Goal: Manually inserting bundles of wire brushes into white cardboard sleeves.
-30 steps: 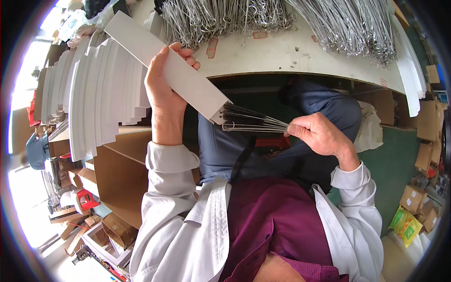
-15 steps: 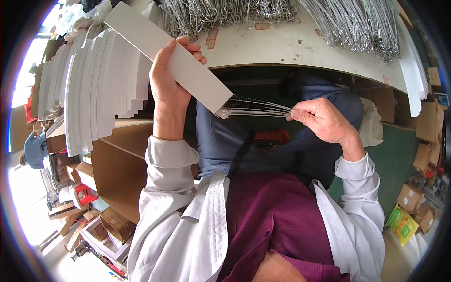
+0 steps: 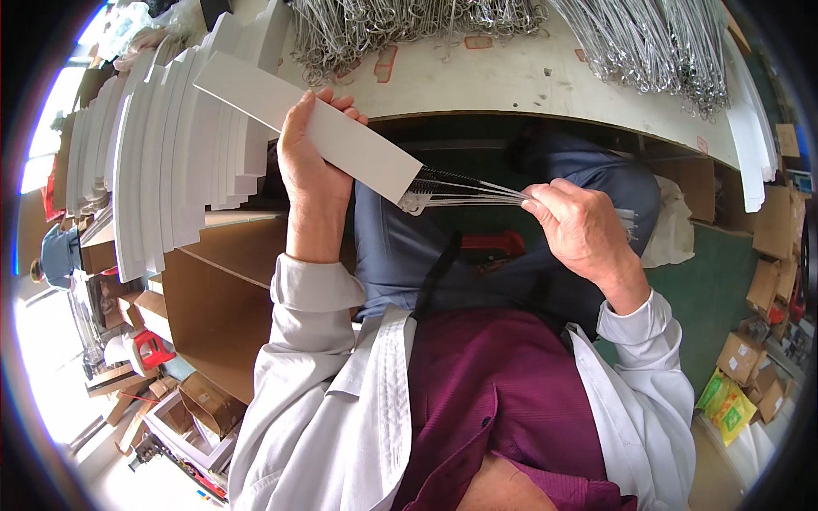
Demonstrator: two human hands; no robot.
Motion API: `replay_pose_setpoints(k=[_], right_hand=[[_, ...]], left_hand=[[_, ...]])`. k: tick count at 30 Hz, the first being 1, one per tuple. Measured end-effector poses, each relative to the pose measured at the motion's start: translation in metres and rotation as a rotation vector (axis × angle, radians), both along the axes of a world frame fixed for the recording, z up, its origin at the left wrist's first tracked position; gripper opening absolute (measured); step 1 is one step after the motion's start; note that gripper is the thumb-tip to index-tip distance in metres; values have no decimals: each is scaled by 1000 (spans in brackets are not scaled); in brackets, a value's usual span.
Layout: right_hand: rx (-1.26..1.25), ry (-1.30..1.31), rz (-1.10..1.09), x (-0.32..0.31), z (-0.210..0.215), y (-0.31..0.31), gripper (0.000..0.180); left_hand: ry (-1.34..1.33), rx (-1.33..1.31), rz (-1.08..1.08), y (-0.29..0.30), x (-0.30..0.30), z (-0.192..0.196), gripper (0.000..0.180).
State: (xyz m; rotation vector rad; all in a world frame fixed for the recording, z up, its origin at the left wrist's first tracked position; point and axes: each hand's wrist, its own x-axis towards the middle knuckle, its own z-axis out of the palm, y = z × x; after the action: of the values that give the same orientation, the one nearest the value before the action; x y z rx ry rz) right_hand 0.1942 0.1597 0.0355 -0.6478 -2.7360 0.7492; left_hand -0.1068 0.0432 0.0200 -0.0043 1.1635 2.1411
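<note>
My left hand point(image 3: 317, 170) is wrapped round a long, narrow white box point(image 3: 358, 149), which slants down to the right across my lap. From the box's lower right end comes a bundle of thin wire brushes point(image 3: 469, 189), with dark bristles and a few wire loops beside the opening. My right hand point(image 3: 584, 228) pinches the bundle's other end between thumb and fingers. Some wire ends show past the far side of that hand. How far the brushes reach inside the box is hidden.
Ahead, a pale worktable point(image 3: 503, 81) bears large heaps of looped wire brushes point(image 3: 409, 30). Rows of white boxes point(image 3: 170, 153) stand at left, above an open cardboard carton point(image 3: 213, 315). Cardboard boxes point(image 3: 740, 356) are piled at far right; a red object point(image 3: 492, 244) lies below my lap.
The white box's upper end has dipped, so it lies flatter. My right hand has turned over slightly and shifted, still pinching the brushes; more dark bristles show at the opening.
</note>
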Motion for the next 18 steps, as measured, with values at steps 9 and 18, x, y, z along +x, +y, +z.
replay_pose_setpoints(k=[9, 18], right_hand=[[132, -8, 29, 0, -3, 4, 19], [-198, 142, 51, -15, -19, -18, 18]], left_hand=[[7, -41, 52, -5, 4, -4, 36], [-42, 35, 78, -3, 27, -3, 31]])
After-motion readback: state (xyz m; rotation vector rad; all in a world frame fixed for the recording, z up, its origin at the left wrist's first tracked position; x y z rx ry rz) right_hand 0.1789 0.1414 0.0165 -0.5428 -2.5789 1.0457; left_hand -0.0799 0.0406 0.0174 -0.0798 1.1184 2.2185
